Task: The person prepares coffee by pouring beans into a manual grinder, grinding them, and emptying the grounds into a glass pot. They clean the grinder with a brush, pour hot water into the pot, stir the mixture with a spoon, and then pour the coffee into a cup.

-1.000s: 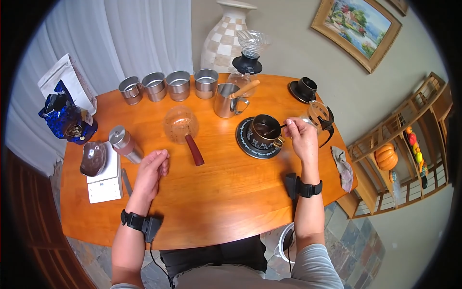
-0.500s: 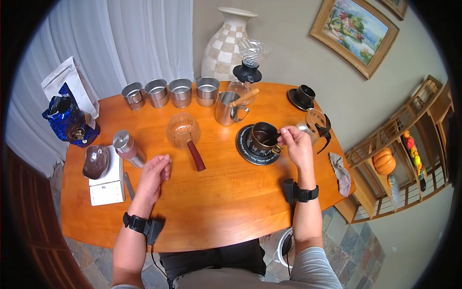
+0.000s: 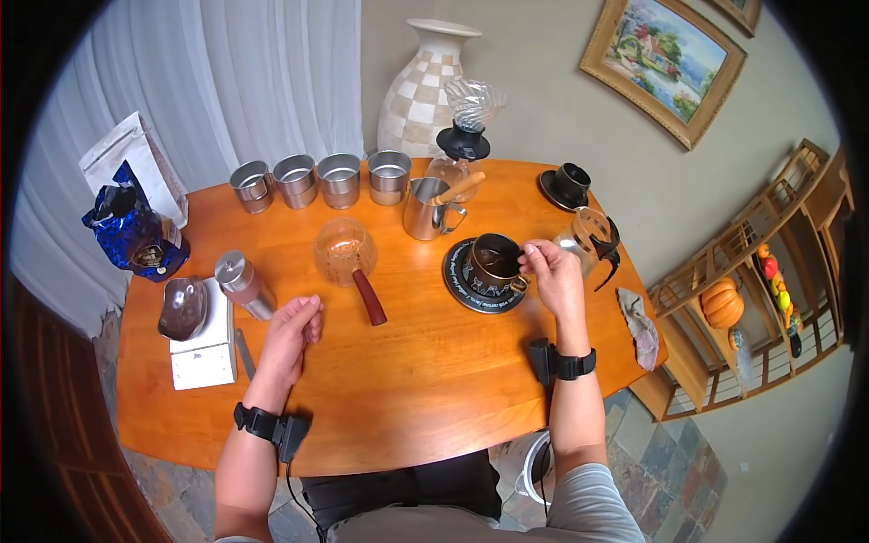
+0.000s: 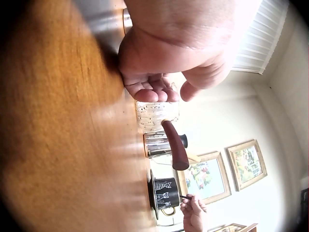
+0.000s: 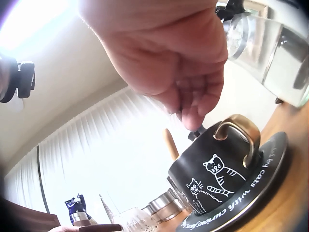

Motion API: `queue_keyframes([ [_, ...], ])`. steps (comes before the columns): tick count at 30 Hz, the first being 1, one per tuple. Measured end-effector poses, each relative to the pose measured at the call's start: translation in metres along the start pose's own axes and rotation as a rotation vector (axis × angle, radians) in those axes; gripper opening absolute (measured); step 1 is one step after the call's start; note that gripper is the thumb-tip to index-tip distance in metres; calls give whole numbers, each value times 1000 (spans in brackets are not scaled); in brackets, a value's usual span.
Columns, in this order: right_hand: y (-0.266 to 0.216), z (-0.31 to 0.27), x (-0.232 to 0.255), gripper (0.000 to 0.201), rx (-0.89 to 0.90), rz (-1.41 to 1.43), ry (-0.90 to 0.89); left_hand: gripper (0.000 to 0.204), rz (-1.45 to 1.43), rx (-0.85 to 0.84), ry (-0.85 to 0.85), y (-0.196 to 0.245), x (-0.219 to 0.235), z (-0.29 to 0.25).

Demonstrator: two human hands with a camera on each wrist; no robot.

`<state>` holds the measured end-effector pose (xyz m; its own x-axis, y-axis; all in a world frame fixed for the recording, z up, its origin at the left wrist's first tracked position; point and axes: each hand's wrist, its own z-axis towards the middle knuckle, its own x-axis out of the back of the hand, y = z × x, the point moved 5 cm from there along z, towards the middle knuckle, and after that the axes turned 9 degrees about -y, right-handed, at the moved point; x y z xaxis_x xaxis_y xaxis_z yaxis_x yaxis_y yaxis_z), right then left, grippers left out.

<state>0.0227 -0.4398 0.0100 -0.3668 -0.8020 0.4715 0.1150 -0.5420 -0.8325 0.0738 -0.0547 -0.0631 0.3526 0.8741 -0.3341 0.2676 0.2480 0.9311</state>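
Note:
My right hand (image 3: 557, 276) pinches the dark handle of a spoon (image 5: 195, 134) between thumb and fingers, just over the right rim of a black cup (image 5: 212, 169). The spoon's lower end is hidden inside the cup, which contains dark liquid. White cat drawings and a gold handle mark the cup, and it stands on a black saucer (image 3: 460, 291) with white lettering. My left hand (image 3: 291, 339) rests by the table with fingers loosely curled and nothing in them. Nearest to it are a clear glass pot (image 3: 337, 242) with a dark red handle and a steel-topped grinder (image 3: 246, 285).
Several steel cups (image 3: 339, 181) line the back, near a steel pitcher (image 3: 424, 213) with a wooden-handled tool and a glass dripper (image 3: 475, 104). At left are a white scale (image 3: 204, 362), a brown dish (image 3: 184, 309) and a blue bag (image 3: 136, 231). A glass carafe (image 3: 588, 237) and cloth (image 3: 639, 328) are at right.
My right hand has shifted left, closer over the cup, with the spoon still pinched. The left hand has stayed about where it was. The head view has tilted slightly.

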Motion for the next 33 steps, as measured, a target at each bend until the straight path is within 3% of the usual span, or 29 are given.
queue_keyframes([
  [4,-3,1,11,20,-37,-193,51,20,-19,-10,-21,1,0,0],
  [9,-3,1,-1,19,19,12,-32,20,-4,-6,-14,-2,2,2],
  [14,-7,0,8,19,-6,-209,27,20,6,4,-4,-4,3,2],
  [19,-8,-2,-1,20,12,-43,-16,21,9,17,19,-2,1,1],
  [26,-11,-1,8,19,9,-235,59,20,-11,13,8,-1,0,1],
  [33,-6,0,-1,19,44,-48,-5,20,-1,16,3,-2,1,2],
])
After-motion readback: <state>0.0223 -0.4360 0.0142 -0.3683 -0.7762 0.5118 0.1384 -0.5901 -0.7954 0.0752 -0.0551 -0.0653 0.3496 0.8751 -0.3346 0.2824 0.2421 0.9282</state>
